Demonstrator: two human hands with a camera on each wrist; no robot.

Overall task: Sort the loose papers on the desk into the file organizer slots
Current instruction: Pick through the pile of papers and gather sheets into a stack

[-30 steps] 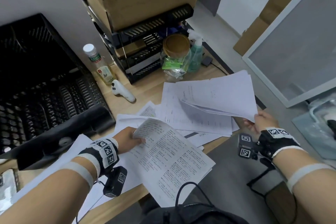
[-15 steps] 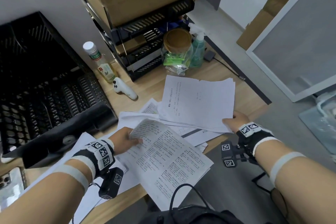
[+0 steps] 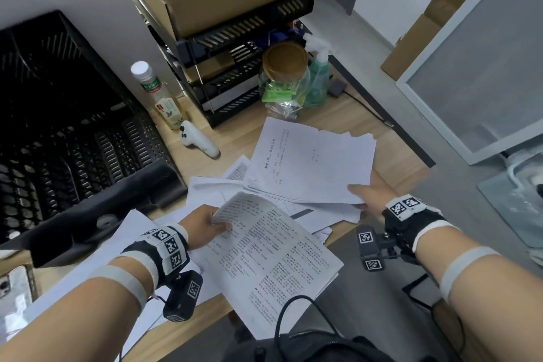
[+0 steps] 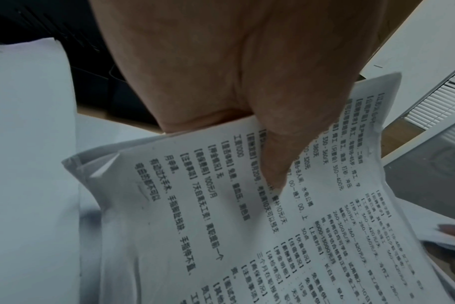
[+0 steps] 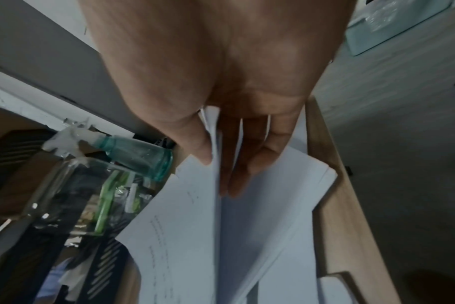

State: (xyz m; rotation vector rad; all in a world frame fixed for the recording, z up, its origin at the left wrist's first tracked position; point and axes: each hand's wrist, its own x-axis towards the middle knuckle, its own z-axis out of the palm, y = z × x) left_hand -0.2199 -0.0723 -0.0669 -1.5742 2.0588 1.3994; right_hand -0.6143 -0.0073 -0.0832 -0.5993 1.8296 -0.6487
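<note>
While the left hand (image 3: pixel 205 225) is still pinching the printed sheets (image 3: pixel 273 261) over the table (image 3: pixel 393 156) edge, the right hand (image 3: pixel 371 192) has brought its white stack (image 3: pixel 311 161) down low over the loose papers (image 3: pixel 211 188). Up close, the left thumb (image 4: pixel 273 156) is pressing on the print. On the right, the thumb (image 5: pixel 195 144) and fingers (image 5: pixel 234 164) are squeezing the stack's corner. The black file organizer (image 3: pixel 73 141) is sitting far left.

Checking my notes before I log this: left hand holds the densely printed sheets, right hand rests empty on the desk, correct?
Not quite. The right hand isn't empty: the right wrist view shows its thumb and fingers pinching a paper stack. The left hand does hold the printed sheets.
</note>
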